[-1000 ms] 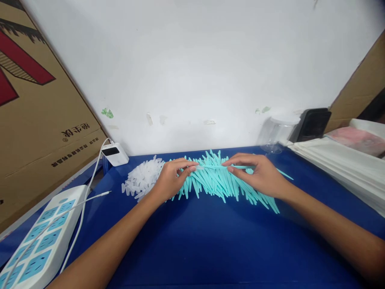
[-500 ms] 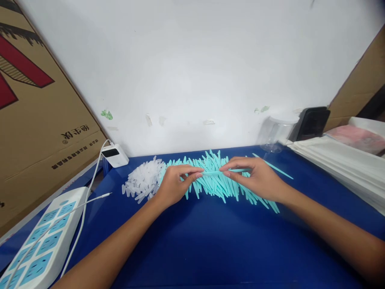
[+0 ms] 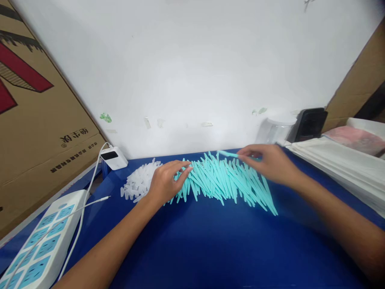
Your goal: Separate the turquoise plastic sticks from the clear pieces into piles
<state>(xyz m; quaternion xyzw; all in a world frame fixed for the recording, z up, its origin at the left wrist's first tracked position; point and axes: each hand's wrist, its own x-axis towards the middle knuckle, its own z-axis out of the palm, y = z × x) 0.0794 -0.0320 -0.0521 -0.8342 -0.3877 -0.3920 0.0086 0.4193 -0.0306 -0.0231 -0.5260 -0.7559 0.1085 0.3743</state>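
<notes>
Over the right part of a pile of slim teal plastic sticks [image 3: 210,180], my right hand [image 3: 267,160] pinches one teal stick [image 3: 230,154] by its right end. This stick points left, and its far tip looks paler and blurred. My left hand [image 3: 168,178] hovers at the left of the pile, thumb and forefinger tips slightly apart, with no object visible between them. Behind and left of that hand lies a heap of small translucent white plastic pieces [image 3: 140,180], partly covered by it.
On the left are a white power strip [image 3: 70,200] with cables, a small white device [image 3: 114,157] and a large cardboard box [image 3: 39,132]. A clear jar [image 3: 279,127], a black object [image 3: 311,124] and white stacked sheets [image 3: 337,164] stand on the right of the blue table [image 3: 192,249].
Both hands were together on one teal stick. My right hand has carried it up and right, away from my left hand, which has let go and shifted slightly left.
</notes>
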